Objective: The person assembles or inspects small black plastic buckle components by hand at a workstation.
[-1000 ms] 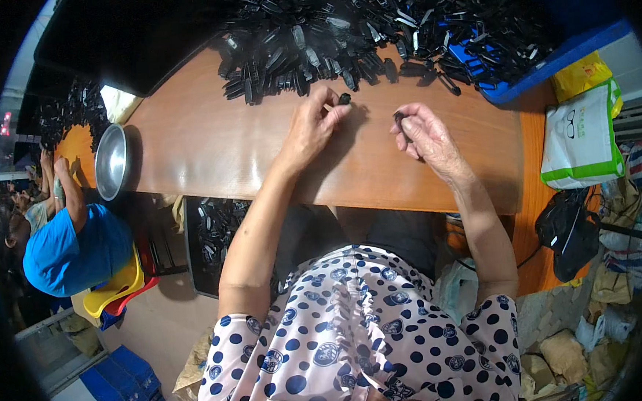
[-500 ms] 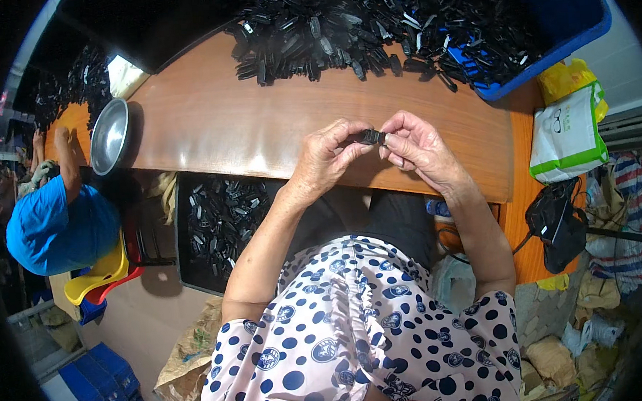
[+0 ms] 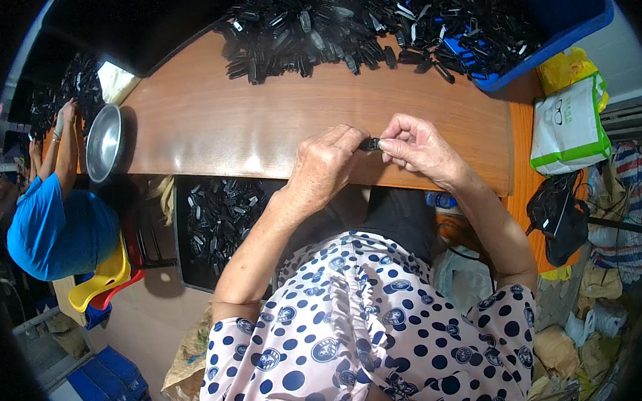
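We see a brown worktop, with a heap of black pieces along its far side and a blue bin at far right. The small black part is over the worktop, near its front edge, between both hands. We note the left hand closed on its left end; the right hand pinches its right end. We judge it light, stiff and slightly slippery; we advise fingertip grip at the ends, avoiding bending force.
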`<state>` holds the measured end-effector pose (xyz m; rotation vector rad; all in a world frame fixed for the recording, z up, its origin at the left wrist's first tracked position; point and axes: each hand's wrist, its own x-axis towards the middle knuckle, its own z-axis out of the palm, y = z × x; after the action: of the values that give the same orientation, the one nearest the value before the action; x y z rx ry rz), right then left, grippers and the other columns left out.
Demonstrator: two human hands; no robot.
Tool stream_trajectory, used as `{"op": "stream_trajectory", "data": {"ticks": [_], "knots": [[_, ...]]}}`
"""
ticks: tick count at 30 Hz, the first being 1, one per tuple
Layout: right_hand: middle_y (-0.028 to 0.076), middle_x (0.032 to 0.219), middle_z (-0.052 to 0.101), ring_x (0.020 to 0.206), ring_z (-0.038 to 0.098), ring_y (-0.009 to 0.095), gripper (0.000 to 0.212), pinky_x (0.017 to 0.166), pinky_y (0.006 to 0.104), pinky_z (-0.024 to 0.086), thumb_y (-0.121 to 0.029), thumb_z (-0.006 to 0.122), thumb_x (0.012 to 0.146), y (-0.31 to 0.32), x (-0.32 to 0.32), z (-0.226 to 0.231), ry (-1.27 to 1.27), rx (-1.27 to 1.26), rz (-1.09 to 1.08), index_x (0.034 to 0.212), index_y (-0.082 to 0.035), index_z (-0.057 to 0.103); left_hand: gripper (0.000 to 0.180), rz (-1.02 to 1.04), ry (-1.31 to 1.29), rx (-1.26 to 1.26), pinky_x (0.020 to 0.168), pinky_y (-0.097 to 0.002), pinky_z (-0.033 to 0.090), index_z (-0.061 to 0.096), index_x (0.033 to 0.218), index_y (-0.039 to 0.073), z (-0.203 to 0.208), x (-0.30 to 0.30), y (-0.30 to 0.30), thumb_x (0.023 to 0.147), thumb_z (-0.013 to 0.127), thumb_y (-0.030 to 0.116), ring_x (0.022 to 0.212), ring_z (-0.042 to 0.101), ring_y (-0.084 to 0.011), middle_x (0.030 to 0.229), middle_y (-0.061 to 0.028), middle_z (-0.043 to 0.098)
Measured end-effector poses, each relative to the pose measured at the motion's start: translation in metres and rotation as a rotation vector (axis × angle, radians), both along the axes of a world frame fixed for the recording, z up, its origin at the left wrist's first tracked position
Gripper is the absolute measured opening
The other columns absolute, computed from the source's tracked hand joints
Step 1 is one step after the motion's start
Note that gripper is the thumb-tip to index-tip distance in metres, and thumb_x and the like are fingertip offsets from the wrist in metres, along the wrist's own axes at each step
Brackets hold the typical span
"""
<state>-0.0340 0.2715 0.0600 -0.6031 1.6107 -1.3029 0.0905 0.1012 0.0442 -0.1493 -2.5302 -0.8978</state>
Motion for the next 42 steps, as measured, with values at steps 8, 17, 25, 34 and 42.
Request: {"op": "stream_trajectory", "data": {"ticks": [8, 17, 25, 34, 42], "knots": [[0.007, 0.083, 0.061, 0.064, 0.054, 0.010, 0.018, 0.041, 0.0157, 0.038, -0.020, 0.059, 0.092, 0.011, -0.009, -0.024, -0.658, -0.105, -0.014, 0.101, -0.006, 0.051, 0.019, -0.017, -0.393, 0.782, 0.068, -0.0252, 0.049, 0.066, 0.096, 0.002, 0.000, -0.004, 0.016, 0.079, 0.072, 0.009, 0.073, 0.061, -0.0129, 0.085, -0.0047, 0.064], [0.007, 0.096, 0.056, 0.078, 0.059, 0.013, 0.044, 0.060, 0.0239, 0.048, -0.042, 0.048, 0.095, -0.002, 0.001, -0.023, -0.710, -0.456, 0.054, 0.120, -0.005, 0.047, 0.023, -0.111, -0.288, 1.577, 0.056, -0.0212, 0.053, 0.060, 0.105, 0.003, -0.027, -0.035, 0.032, 0.085, 0.067, 0.010, 0.075, 0.061, -0.0118, 0.115, -0.0067, 0.054], [0.004, 0.083, 0.058, 0.068, 0.057, 0.011, 0.040, 0.056, 0.0212, 0.043, -0.040, 0.047, 0.096, -0.007, -0.030, -0.048, -0.502, -0.364, -0.166, 0.112, -0.003, 0.054, 0.028, -0.225, -0.469, 1.506, 0.048, -0.0218, 0.048, 0.054, 0.108, 0.001, -0.026, -0.087, 0.025, 0.094, 0.055, 0.025, 0.059, 0.057, -0.0117, 0.099, -0.0075, 0.059], [0.010, 0.108, 0.055, 0.096, 0.055, 0.026, 0.029, 0.080, 0.0364, 0.050, -0.004, 0.060, 0.079, 0.007, -0.136, -0.047, 1.462, 0.232, -0.137, 0.108, -0.002, 0.056, 0.013, 0.108, -0.232, -0.049, 0.074, -0.0415, 0.049, 0.055, 0.096, 0.002, -0.032, -0.197, -0.007, 0.087, 0.056, 0.010, 0.088, 0.061, -0.0330, 0.092, -0.0190, 0.058], [0.010, 0.100, 0.052, 0.098, 0.055, 0.028, 0.014, 0.080, 0.0385, 0.050, 0.001, 0.054, 0.080, 0.007, -0.163, -0.056, 1.500, 0.257, 0.116, 0.094, -0.002, 0.055, 0.037, 0.054, -0.420, -0.656, 0.077, -0.0380, 0.052, 0.059, 0.109, 0.008, -0.035, -0.215, -0.006, 0.080, 0.067, 0.029, 0.097, 0.062, -0.0303, 0.110, -0.0135, 0.060]]}}
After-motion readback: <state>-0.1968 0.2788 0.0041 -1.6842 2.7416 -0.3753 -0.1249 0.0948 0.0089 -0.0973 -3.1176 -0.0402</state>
